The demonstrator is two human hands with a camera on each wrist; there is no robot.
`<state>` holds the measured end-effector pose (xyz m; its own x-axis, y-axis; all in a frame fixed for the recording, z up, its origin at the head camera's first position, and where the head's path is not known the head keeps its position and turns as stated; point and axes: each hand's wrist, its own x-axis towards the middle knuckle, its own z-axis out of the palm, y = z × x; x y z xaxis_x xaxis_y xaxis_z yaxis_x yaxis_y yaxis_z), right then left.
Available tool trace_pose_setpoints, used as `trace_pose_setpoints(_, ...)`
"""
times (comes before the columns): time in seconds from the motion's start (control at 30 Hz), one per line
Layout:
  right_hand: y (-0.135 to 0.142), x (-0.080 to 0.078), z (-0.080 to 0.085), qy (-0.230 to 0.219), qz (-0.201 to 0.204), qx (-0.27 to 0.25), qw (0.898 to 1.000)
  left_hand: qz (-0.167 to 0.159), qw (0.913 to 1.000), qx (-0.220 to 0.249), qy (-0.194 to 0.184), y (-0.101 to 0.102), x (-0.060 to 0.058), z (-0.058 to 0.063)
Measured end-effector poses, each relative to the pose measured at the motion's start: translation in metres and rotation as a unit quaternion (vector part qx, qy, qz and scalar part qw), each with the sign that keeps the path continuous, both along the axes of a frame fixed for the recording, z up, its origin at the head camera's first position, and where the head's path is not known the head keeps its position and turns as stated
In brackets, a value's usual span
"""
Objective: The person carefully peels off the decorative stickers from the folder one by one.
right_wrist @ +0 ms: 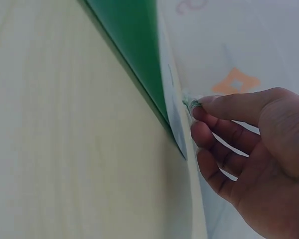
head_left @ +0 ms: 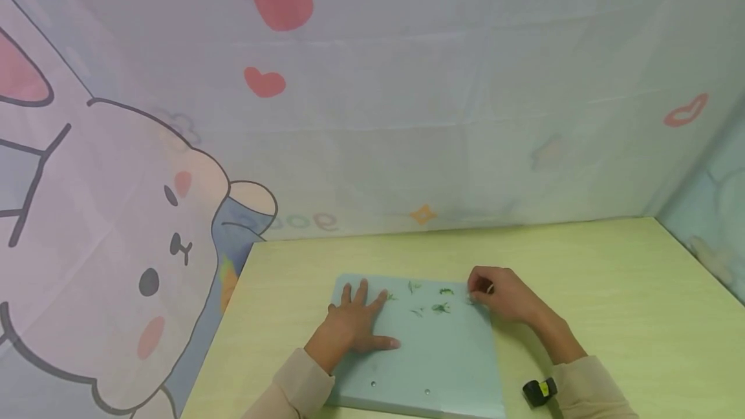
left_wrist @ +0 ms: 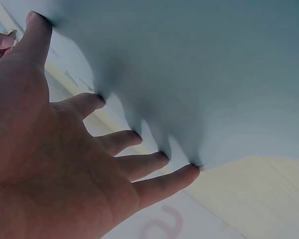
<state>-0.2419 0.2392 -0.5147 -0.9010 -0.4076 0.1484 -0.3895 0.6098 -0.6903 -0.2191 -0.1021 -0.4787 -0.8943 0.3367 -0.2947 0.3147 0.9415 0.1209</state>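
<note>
A pale blue folder (head_left: 442, 357) lies on the table, two small rivets near its front edge. Green plant-like sprigs (head_left: 441, 308), several of them, are spread across its upper part; whether they are stickers or real bits I cannot tell. My left hand (head_left: 352, 327) rests on the folder's left side with fingers spread, fingertips touching the surface in the left wrist view. At the folder's upper right corner, my right hand (head_left: 505, 294) pinches a small clear piece with green on it (right_wrist: 193, 103) between thumb and forefinger. The folder's green side (right_wrist: 134, 50) shows in the right wrist view.
A small black and yellow object (head_left: 539, 392), possibly a tape measure, lies by the right sleeve. The light yellow table (head_left: 617, 290) extends to both sides of the folder. Behind it hangs a printed cloth (head_left: 396, 96) with hearts and a cartoon rabbit.
</note>
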Motion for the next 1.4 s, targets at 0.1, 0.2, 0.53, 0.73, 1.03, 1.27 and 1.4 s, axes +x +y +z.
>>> trace_pose_setpoints(0.1, 0.003, 0.001, 0.003, 0.001, -0.011, -0.010, 1.000, -0.002, 1.0000, -0.002, 0.004, -0.001, 0.000, -0.001)
trace_pose_setpoints(0.2, 0.007, 0.002, 0.009, 0.011, -0.023, -0.013, 1.000, -0.005, 1.0000, -0.002, 0.005, -0.001, 0.000, -0.002)
trace_pose_setpoints(0.53, 0.032, 0.006, 0.021, 0.039, -0.063, -0.034, 0.997, -0.003, 1.0000, -0.003, 0.003, 0.000, 0.001, 0.002)
trace_pose_setpoints(0.73, 0.056, 0.005, 0.018, 0.046, -0.115, -0.040, 0.991, -0.003, 1.0000, 0.001, 0.005, 0.000, 0.000, 0.001)
trace_pose_setpoints(1.03, 0.098, 0.009, 0.002, -0.005, -0.168, 0.031, 0.985, -0.004, 1.0000, 0.003, 0.002, 0.001, 0.001, -0.001)
trace_pose_setpoints(1.27, 0.114, 0.012, -0.001, -0.001, -0.178, 0.074, 0.981, -0.002, 1.0000, 0.003, 0.002, 0.000, 0.001, -0.001)
trace_pose_setpoints(1.4, 0.119, 0.011, -0.003, 0.005, -0.182, 0.086, 0.980, -0.003, 1.0000, 0.004, 0.003, 0.000, 0.001, 0.000)
